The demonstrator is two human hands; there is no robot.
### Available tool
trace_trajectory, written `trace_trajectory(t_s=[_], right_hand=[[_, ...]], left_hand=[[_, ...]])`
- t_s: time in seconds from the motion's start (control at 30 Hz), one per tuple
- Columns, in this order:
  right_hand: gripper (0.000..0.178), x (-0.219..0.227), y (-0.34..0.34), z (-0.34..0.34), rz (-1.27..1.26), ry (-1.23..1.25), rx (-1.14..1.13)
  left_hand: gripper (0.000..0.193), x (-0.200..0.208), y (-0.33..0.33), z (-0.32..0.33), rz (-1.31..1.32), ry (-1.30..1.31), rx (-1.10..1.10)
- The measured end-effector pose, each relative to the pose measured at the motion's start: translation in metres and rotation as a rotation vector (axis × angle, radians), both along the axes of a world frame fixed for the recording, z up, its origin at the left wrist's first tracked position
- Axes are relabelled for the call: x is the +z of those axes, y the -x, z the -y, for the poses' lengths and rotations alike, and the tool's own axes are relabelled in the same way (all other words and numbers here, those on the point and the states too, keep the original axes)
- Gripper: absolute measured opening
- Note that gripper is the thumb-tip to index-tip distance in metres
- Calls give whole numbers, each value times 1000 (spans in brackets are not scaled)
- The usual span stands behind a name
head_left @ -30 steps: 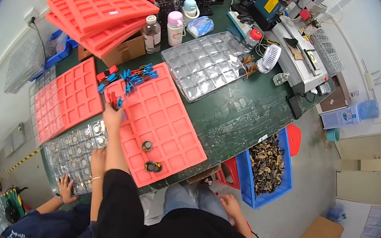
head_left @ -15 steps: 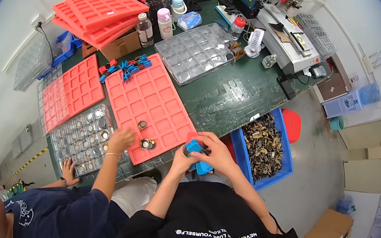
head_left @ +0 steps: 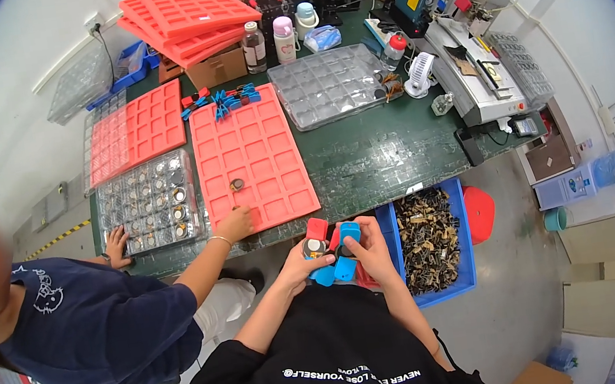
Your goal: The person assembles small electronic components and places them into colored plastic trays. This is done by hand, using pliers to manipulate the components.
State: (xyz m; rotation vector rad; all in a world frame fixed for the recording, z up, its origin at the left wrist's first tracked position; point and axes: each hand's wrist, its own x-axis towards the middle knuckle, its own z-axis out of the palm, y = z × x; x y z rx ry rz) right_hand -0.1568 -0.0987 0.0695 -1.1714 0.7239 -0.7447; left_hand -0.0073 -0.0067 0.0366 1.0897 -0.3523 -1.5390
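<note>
My left hand grips a small round silver-faced part in a dark casing, with a red block and blue plastic against it. Close beside it, my right hand is closed on a blue clip-like piece with a dark round spot at its middle. Both hands are held just off the table's front edge, above my lap. How the blue and red pieces join is hidden by my fingers. Left of my hands lies a red compartment tray, with one round part in it.
A co-worker's hand rests over the red tray's near edge; their other hand touches a clear tray of round parts. Blue clips lie at the red tray's far end. A blue bin of small metal pieces stands at my right.
My hands have drawn slightly apart, exposing the silver-faced part and the blue pieces. The co-worker's hand has come down over the near tray edge; only one of two round parts there shows now.
</note>
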Motion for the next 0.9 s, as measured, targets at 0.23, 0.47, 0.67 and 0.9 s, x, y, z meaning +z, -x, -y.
trace_trajectory(t_s=[0.23,0.47,0.67,0.9], right_hand=[[27,-10,14,-5,-40,-124,-120],[41,-6,11,-17,-122,26,41],[24,-4,23,-8,-190,-28,212],[43,17,8,0,-770,449,319]], left_hand=[[28,-7,1,-20,-375,-136,191],[23,9,4,-23,-119,-122,50],[26,7,1,-28,-11,-135,-96],[23,-3,4,-29,201,-145,-228]])
